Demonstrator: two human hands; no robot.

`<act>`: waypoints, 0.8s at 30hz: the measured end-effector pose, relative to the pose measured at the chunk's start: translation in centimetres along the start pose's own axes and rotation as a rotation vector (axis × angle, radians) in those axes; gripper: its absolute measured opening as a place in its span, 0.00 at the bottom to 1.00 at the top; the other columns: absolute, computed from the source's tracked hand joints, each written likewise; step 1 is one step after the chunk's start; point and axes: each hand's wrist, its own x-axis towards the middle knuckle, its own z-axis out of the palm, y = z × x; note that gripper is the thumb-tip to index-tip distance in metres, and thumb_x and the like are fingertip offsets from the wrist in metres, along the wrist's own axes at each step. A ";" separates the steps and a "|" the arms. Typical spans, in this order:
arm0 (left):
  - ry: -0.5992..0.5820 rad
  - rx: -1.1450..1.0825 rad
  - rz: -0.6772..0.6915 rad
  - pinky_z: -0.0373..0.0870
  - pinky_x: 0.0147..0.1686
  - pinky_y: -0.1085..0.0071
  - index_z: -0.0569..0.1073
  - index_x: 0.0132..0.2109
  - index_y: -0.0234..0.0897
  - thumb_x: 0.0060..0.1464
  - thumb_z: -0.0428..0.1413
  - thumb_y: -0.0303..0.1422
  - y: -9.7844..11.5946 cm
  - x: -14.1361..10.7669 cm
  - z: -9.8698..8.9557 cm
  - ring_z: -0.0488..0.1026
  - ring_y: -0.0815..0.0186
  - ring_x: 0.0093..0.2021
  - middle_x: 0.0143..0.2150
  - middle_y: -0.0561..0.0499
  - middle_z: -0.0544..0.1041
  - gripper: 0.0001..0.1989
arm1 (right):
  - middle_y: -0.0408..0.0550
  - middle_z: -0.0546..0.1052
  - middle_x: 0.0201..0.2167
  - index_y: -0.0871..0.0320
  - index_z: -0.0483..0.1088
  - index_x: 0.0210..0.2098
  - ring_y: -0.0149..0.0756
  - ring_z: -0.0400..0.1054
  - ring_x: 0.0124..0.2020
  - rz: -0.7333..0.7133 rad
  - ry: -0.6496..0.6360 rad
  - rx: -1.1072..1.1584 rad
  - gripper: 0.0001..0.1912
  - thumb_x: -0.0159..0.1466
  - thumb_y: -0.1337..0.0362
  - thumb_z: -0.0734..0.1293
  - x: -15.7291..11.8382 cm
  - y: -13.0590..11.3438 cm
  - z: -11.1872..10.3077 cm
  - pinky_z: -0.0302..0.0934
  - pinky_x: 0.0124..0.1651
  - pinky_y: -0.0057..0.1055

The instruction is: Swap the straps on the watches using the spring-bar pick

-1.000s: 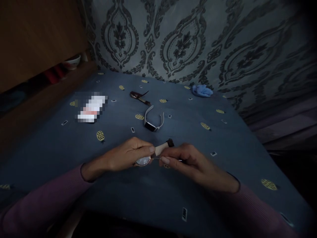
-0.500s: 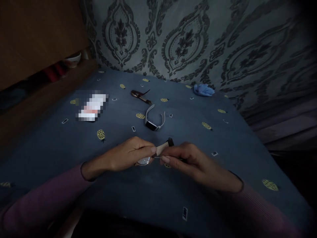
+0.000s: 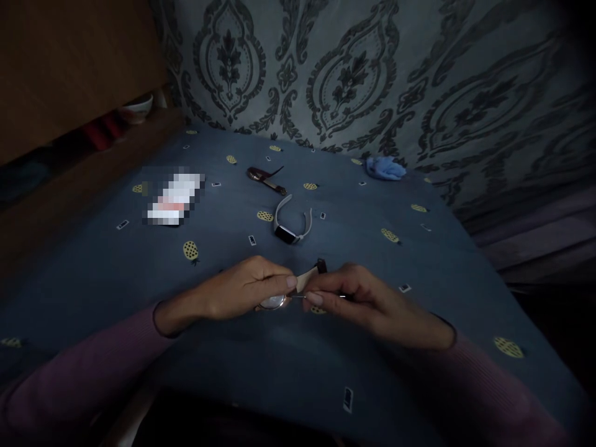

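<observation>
A wristwatch (image 3: 274,302) with a round, light dial and a rose-gold-coloured case is in my left hand (image 3: 249,287), the thumb pressed where the strap meets the case. The pale inner side of its strap (image 3: 307,279) slants up toward a dark end. Between thumb and forefinger, my right hand (image 3: 365,301) pinches a thin metal tool (image 3: 298,297). The tool's tip points at the case's right edge; whether it touches is too small to tell. My fingers hide part of the watch and most of the tool.
Beyond my hands, a smartwatch (image 3: 285,234) with a light band lies on the patterned cloth (image 3: 223,372). Behind it is a brown-strapped watch (image 3: 266,180). A blurred-out white rectangular object (image 3: 174,200) lies left, a crumpled blue cloth (image 3: 385,168) at the back right.
Both hands stay almost in place around the watch. More of the metal tool now shows behind my right fingers. The camera view has shifted very slightly.
</observation>
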 end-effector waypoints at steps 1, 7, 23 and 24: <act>-0.001 -0.003 0.002 0.56 0.21 0.77 0.68 0.29 0.35 0.65 0.45 0.45 0.0 0.0 0.0 0.57 0.73 0.23 0.22 0.58 0.62 0.22 | 0.36 0.57 0.20 0.61 0.72 0.31 0.24 0.48 0.20 -0.006 -0.004 0.005 0.17 0.71 0.58 0.61 0.0 0.0 -0.1 0.46 0.23 0.26; -0.011 0.025 0.022 0.57 0.22 0.77 0.69 0.29 0.35 0.66 0.45 0.45 0.1 0.0 0.1 0.58 0.73 0.23 0.23 0.58 0.61 0.23 | 0.37 0.60 0.22 0.60 0.69 0.29 0.25 0.52 0.22 -0.049 -0.041 0.000 0.16 0.72 0.62 0.61 0.4 -0.2 -0.1 0.50 0.26 0.26; -0.015 0.035 0.039 0.59 0.22 0.78 0.67 0.28 0.35 0.66 0.46 0.44 0.1 -0.1 -0.1 0.59 0.74 0.23 0.24 0.58 0.62 0.22 | 0.37 0.60 0.22 0.62 0.72 0.32 0.25 0.51 0.22 -0.012 -0.064 -0.012 0.17 0.72 0.59 0.60 0.5 -0.6 -0.3 0.50 0.25 0.26; -0.015 0.031 0.040 0.58 0.22 0.78 0.66 0.28 0.35 0.66 0.46 0.44 0.1 -0.1 -0.1 0.58 0.74 0.23 0.23 0.58 0.61 0.22 | 0.37 0.60 0.22 0.63 0.72 0.31 0.25 0.51 0.22 -0.018 -0.072 -0.016 0.18 0.72 0.59 0.61 0.5 -0.6 -0.3 0.49 0.25 0.26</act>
